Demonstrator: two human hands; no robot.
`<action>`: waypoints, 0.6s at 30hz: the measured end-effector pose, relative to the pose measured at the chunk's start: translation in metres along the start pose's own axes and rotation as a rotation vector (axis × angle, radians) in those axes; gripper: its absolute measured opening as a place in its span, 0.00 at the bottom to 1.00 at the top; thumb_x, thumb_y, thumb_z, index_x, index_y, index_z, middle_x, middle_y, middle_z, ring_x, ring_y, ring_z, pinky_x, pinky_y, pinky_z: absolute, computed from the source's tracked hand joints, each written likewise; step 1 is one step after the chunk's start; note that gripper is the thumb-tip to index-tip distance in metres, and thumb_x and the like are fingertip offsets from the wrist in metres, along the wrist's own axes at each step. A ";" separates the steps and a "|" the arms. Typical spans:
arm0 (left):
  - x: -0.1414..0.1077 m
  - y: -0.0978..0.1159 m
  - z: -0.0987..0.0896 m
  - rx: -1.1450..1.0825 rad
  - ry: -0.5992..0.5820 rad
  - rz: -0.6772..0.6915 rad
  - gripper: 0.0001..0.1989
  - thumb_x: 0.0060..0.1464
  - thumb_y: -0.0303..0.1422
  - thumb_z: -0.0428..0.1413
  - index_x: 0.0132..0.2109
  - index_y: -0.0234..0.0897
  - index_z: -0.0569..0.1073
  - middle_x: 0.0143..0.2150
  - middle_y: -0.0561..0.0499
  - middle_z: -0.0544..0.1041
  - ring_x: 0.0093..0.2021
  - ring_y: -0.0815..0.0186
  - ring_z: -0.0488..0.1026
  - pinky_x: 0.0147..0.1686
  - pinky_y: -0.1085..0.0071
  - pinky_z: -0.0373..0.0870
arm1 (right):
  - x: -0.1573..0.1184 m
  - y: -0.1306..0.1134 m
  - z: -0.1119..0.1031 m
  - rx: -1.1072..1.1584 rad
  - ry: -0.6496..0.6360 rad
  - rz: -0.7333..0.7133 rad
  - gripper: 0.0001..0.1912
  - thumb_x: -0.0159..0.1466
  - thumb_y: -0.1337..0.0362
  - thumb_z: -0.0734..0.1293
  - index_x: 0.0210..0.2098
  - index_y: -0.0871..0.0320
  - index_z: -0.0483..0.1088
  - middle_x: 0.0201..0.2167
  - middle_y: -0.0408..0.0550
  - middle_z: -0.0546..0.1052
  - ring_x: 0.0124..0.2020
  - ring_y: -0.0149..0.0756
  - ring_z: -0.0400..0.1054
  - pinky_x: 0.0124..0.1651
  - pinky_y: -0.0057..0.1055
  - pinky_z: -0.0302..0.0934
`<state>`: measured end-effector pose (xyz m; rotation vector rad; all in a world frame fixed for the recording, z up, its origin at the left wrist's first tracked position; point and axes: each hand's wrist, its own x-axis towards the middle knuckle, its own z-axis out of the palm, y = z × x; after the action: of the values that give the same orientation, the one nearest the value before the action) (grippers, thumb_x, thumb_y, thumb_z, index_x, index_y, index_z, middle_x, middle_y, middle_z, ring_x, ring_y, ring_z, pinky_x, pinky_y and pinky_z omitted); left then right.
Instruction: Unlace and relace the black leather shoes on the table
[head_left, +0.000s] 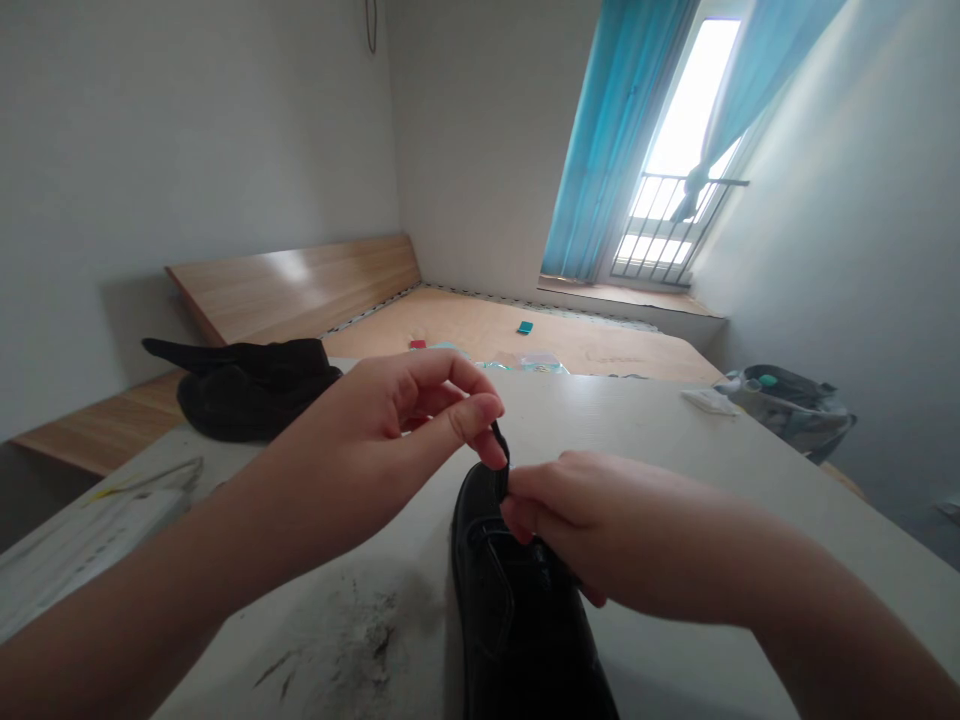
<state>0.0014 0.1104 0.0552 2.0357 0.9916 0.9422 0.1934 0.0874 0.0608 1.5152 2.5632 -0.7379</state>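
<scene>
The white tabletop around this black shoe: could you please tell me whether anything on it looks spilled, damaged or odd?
A grey smear with dark streaks marks the white tabletop left of the black shoe; it looks like dirt or worn finish.

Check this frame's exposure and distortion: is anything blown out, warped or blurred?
Head view: the balcony window is blown out to white, the wide lens leans the walls and tilts the room, the black shoe sinks into shadow with little detail, and the left hand and right hand show no strong motion blur.
</scene>
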 end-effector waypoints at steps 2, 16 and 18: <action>-0.001 -0.004 -0.002 -0.031 -0.037 0.001 0.08 0.63 0.39 0.53 0.39 0.42 0.73 0.34 0.56 0.81 0.37 0.69 0.78 0.33 0.76 0.71 | 0.003 0.010 -0.007 0.223 -0.133 0.025 0.14 0.69 0.64 0.54 0.29 0.56 0.65 0.18 0.40 0.70 0.20 0.29 0.65 0.23 0.26 0.52; -0.012 -0.017 0.020 0.170 -0.574 -0.123 0.25 0.48 0.49 0.64 0.54 0.54 0.75 0.51 0.58 0.79 0.49 0.59 0.75 0.47 0.71 0.68 | 0.011 0.025 -0.017 0.631 -0.266 -0.217 0.16 0.72 0.59 0.56 0.29 0.59 0.62 0.26 0.40 0.65 0.28 0.28 0.60 0.33 0.27 0.58; -0.010 -0.018 0.025 0.099 -0.575 -0.096 0.21 0.48 0.45 0.66 0.50 0.56 0.77 0.47 0.61 0.80 0.47 0.61 0.76 0.45 0.73 0.67 | 0.010 0.024 -0.017 0.639 -0.267 -0.242 0.15 0.72 0.60 0.57 0.30 0.59 0.63 0.27 0.40 0.64 0.28 0.28 0.59 0.34 0.27 0.57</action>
<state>0.0117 0.1044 0.0249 2.1361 0.8130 0.2267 0.2117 0.1122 0.0641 1.1028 2.4421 -1.7851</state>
